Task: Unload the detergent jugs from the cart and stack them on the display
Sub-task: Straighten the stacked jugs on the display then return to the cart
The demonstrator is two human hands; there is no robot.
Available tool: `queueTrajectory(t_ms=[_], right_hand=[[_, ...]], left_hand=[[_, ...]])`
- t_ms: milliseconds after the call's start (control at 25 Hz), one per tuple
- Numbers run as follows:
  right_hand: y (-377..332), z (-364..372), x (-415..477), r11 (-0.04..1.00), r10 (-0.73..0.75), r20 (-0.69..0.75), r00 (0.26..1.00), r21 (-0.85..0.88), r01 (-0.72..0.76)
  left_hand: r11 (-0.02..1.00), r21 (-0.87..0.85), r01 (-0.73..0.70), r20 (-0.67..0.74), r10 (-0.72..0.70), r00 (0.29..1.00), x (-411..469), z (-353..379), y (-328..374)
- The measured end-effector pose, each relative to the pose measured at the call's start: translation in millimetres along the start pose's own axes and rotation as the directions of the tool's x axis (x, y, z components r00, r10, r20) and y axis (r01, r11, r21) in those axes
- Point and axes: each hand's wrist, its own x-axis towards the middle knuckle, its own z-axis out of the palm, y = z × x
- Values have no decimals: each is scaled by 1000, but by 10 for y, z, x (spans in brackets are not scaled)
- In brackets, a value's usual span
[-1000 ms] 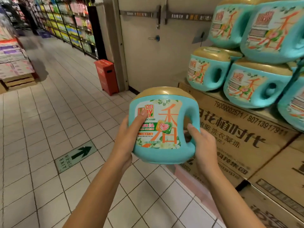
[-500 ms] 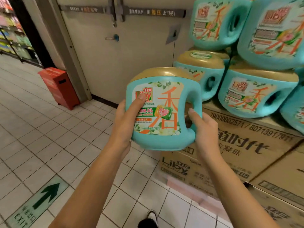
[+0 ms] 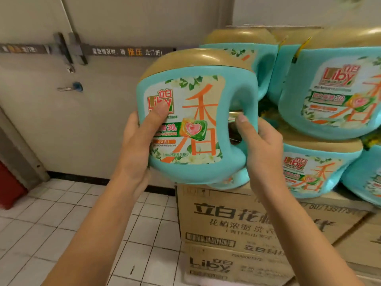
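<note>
— What do the grips hold?
— The left grip (image 3: 136, 145) and right grip (image 3: 261, 149) curl round one tilted detergent jug (image 3: 185, 120), with the thumbs on its label and handle.
— And around it?
— The stacked jugs (image 3: 329, 96) crowd in at 3 o'clock, atop cardboard boxes (image 3: 226, 215) at 5. A door (image 3: 103, 120) is at 9.

The left hand (image 3: 136, 145) hides its fingers behind the jug (image 3: 195, 124), showing only a thumb. The right hand (image 3: 263, 149) does the same, its fingers (image 3: 245, 129) lost past the handle. Beyond them a stacked jug (image 3: 239, 38) is mostly covered, and other jugs (image 3: 334, 96) run off the right edge. Below the fingers, small print on the boxes (image 3: 226, 215) is blurred. Far left, a red bin (image 3: 8, 182) is cut off.
</note>
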Motion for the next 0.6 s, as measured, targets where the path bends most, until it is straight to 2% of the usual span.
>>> queueTrajectory(t_ms=[160, 360, 480, 600], right_hand=[[-136, 19, 315, 991, -119, -133, 984, -73, 110], [-289, -51, 584, 927, -309, -218, 926, -287, 242], [-264, -98, 665, 834, -384, -246, 890, -507, 220], [-151, -142, 676, 728, -408, -282, 868, -675, 123]], left_hand=[[995, 11, -103, 138, 100, 985, 486, 91, 62], [975, -94, -201, 241, 218, 946, 952, 265, 106], [972, -114, -207, 253, 230, 940, 1075, 379, 36], [974, -91, -206, 264, 223, 938, 1122, 432, -99]])
